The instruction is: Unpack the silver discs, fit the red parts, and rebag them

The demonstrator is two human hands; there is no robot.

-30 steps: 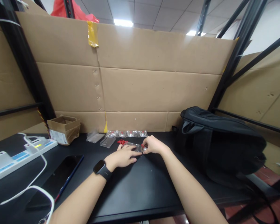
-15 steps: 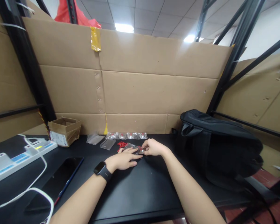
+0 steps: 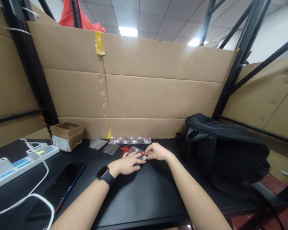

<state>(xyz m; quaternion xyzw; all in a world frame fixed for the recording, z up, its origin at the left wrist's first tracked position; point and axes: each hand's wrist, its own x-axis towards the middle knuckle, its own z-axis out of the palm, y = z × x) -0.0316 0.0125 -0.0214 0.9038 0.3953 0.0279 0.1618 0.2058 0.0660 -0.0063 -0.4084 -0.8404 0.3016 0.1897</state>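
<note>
My left hand [image 3: 128, 163] lies spread over the table, its fingers stretched out on a small clear plastic bag [image 3: 135, 149]. Right beside those fingertips sits a round silvery piece [image 3: 144, 157] with a bit of red cord on it. My right hand [image 3: 156, 152] pinches at the edge of that piece with thumb and fingers; its exact grip is partly hidden. Whether the piece is inside the bag I cannot tell. A bunch of red cords [image 3: 125, 149] lies just beyond my left hand. Behind it, several bagged silvery discs with red cord [image 3: 134, 140] stand in a row.
Flat clear bags [image 3: 97, 143] lie left of the discs. Farther left are an opened cardboard box [image 3: 67, 134], a white power strip [image 3: 21, 164] with cables, and a dark phone or tablet [image 3: 60, 185]. A black backpack [image 3: 228, 153] occupies the right side. Cardboard walls [image 3: 139, 95] enclose the table.
The silvery piece and my right fingertips have shifted slightly left, toward my left fingers. My left hand stays in place. The view has tilted up a little.
</note>
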